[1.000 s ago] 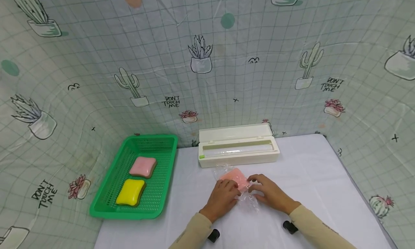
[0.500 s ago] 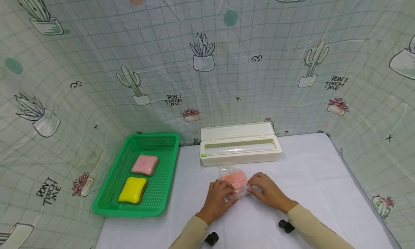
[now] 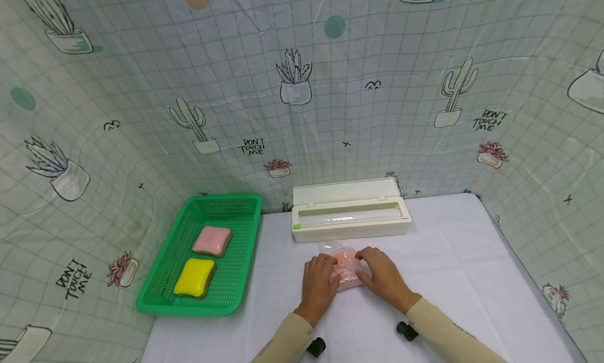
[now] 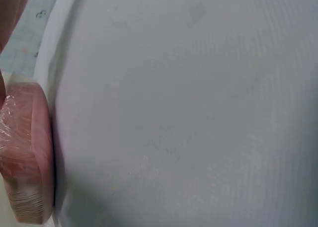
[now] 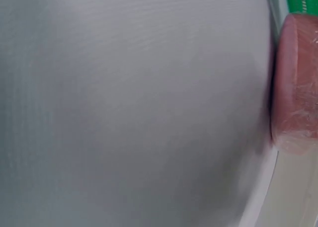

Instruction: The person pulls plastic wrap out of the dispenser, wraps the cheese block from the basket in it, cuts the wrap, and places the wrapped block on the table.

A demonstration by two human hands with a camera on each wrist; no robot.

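Observation:
In the head view, a pink sponge [image 3: 348, 268] wrapped in clear cling film lies on the white table in front of the person. My left hand [image 3: 318, 287] holds its left side, thumb and fingers bent at the edge. At the right side my right hand [image 3: 386, 276] grips the film-covered edge between thumb and fingers. A loose flap of film [image 3: 334, 245] sticks out at the far side. Both wrist views show part of the wrapped sponge [image 4: 30, 147] at the frame edge; the film is creased over it. The fingertips are partly hidden.
Behind the hands stands a white cling film dispenser [image 3: 351, 230] with its lid raised and a roll inside. On the left, a green basket [image 3: 236, 295] contains a pink sponge [image 3: 212, 241] and a yellow sponge [image 3: 194, 277]. A patterned cloth [image 3: 330, 116] hangs around the table.
The near film, earlier spread out loosely, is now folded up over the sponge. The hands have moved from the near film to the sponge's left and right sides.

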